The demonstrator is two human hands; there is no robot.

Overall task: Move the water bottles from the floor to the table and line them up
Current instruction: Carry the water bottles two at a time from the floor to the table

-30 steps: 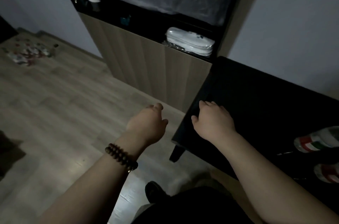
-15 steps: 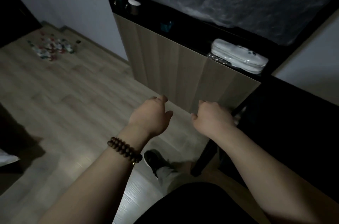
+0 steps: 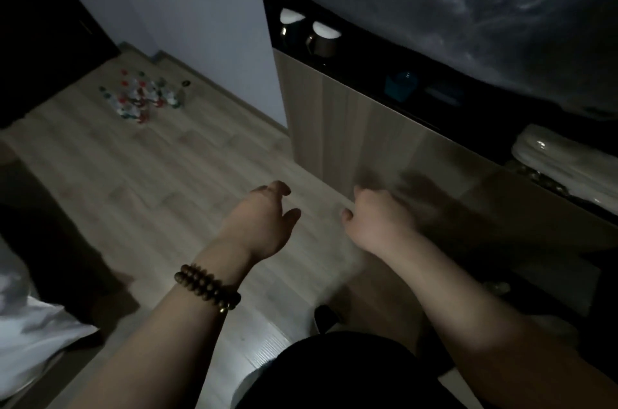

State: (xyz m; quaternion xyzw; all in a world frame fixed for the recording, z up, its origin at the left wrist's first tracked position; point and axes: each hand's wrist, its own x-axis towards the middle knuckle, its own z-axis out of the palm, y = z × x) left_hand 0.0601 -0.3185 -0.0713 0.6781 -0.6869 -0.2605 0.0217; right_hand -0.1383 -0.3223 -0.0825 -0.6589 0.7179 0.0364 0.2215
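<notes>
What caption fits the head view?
Empty left hand and right hand extend forward over the wood floor; water bottles cluster far ahead by the wall.

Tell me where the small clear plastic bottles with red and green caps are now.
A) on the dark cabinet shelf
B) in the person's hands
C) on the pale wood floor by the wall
C: the small clear plastic bottles with red and green caps stand clustered on the pale wood floor near the wall, and the left hand and right hand hold nothing.
</notes>
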